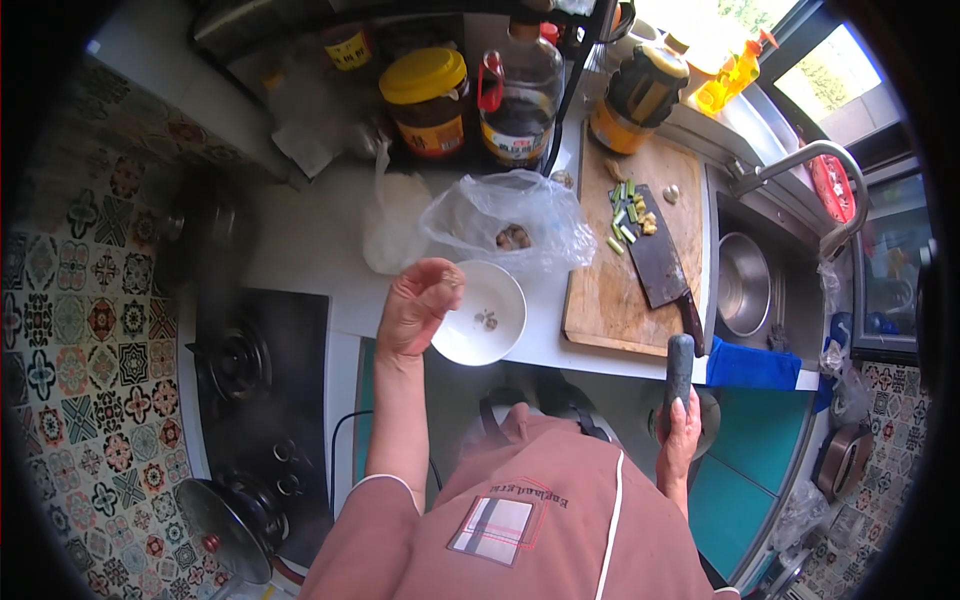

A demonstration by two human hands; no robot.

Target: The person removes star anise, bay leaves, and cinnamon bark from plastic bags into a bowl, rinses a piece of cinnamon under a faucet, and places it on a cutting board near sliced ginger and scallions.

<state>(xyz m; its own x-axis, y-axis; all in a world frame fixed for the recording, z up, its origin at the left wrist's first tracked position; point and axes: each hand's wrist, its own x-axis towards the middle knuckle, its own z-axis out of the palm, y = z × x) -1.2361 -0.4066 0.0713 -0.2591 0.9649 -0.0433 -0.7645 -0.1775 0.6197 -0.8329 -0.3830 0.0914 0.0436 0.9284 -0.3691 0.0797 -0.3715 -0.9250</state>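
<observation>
My left hand (416, 307) is raised at the left rim of a white bowl (504, 289). Its fingers pinch a small pale-brown piece (450, 278), too small to name surely. A few similar small bits (487, 322) lie in the bottom of the bowl. Off the counter's front edge, my right hand (679, 431) grips a dark grey pestle (679, 364), held upright. Just behind the bowl sits a crumpled clear plastic bag (555, 225) with several brown, rounded pieces (514, 238) inside it.
A cleaver (660, 270) lies on the wooden cutting board (600, 315) with cut scallion (619, 221) and yellowish chunks (646, 221). Right of it is the sink with a metal basin (742, 285). Jars and bottles (521, 112) line the back; a gas stove (262, 420) is at left.
</observation>
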